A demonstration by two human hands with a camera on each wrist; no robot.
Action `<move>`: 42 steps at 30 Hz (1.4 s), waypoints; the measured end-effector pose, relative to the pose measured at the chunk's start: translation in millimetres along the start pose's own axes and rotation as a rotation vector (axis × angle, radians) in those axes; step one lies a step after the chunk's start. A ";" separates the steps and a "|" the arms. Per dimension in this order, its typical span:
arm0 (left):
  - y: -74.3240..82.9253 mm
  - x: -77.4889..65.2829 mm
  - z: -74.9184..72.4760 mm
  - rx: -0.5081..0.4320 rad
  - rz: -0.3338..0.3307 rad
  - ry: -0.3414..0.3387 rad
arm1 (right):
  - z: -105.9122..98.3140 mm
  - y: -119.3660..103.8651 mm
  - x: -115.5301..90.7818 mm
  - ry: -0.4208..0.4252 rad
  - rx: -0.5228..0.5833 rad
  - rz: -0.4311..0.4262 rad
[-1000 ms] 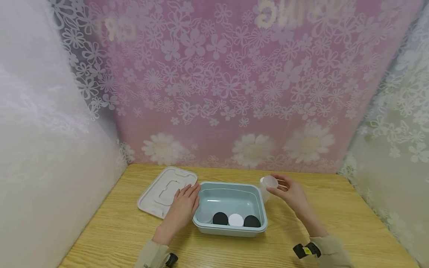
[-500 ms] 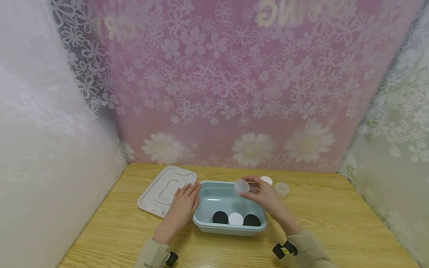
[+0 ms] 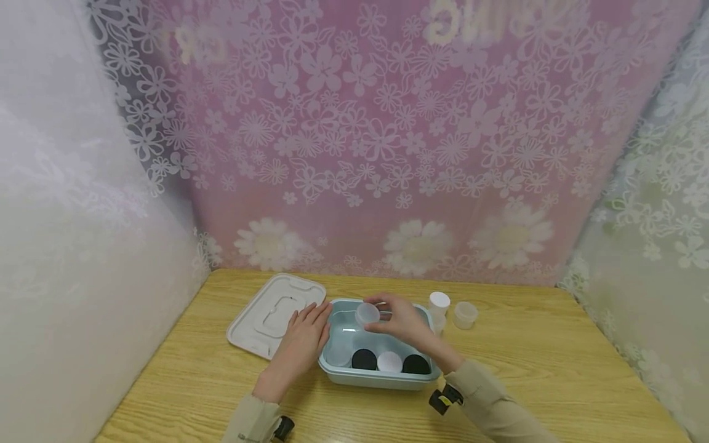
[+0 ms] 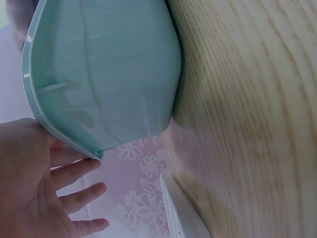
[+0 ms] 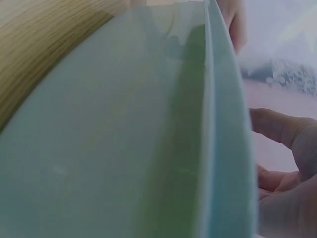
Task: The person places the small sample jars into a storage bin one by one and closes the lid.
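In the head view, the right hand (image 3: 400, 320) is holding the clear cup (image 3: 368, 314) above the blue tub (image 3: 382, 383), over its far part and left of its middle. That grip is closing lightly round the cup's sides, thumb opposite fingers, leaving the top uncovered. Inside the tub, a translucent container (image 3: 338, 357), a black top (image 3: 364, 360), a white top (image 3: 389, 362) and another black top (image 3: 416, 364) are lining the near side. If the cup is going down here, keeping it level and well behind that row is probably the safest course, with the fingers loosening only once its base is resting on the tub's floor.

Half a second earlier the cup was over the tub's far right corner; now it is hanging further left, and the white-topped jar (image 3: 439, 300) beside the tub's right end is showing more fully. The left hand (image 3: 303, 344) is staying at the tub's left end.

In the left wrist view, that hand is meeting the tub's rim with fingers spread and fairly straight, grasping nothing; keeping this contact light should steady the tub without tipping it.

In the right wrist view, the tub's wall is hiding the cup and fingertips, so this angle is not confirming the hold.
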State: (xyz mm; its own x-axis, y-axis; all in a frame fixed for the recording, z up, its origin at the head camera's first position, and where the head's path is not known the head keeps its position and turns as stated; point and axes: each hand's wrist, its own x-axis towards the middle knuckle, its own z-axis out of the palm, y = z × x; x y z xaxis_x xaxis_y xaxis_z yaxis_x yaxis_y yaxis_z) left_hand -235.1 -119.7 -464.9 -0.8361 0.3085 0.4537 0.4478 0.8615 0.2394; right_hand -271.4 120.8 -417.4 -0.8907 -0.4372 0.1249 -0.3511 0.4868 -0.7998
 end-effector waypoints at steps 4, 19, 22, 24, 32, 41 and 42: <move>0.1 1.0 -0.6 0.005 -0.003 -0.011 | 8.5 -6.7 10.5 -0.036 -0.045 0.020; 2.1 0.3 -2.3 -0.010 0.004 -0.012 | 30.7 -21.2 32.6 -0.176 -0.201 0.125; 1.8 0.0 -2.1 -0.002 0.007 -0.011 | 28.5 -27.9 35.1 -0.189 -0.216 0.131; 1.6 0.0 -2.0 0.003 0.008 -0.008 | 26.5 -31.5 37.8 -0.203 -0.236 0.130; 2.2 -0.3 -2.9 -0.005 0.015 -0.012 | 19.9 -34.9 50.6 -0.236 -0.249 0.145; 1.1 0.3 -3.4 0.002 0.018 -0.003 | 21.9 -27.0 58.3 -0.294 -0.360 0.041; 1.1 0.4 -3.7 0.002 0.019 -0.006 | 22.7 -26.1 58.4 -0.308 -0.376 0.029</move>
State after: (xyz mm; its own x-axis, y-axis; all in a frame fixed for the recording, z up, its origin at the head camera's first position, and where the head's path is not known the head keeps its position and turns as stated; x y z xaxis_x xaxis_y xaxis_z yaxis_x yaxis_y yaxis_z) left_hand -233.7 -120.1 -461.3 -0.8292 0.3277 0.4528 0.4635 0.8559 0.2293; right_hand -307.7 65.4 -402.6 -0.7946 -0.5954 -0.1193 -0.4580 0.7167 -0.5259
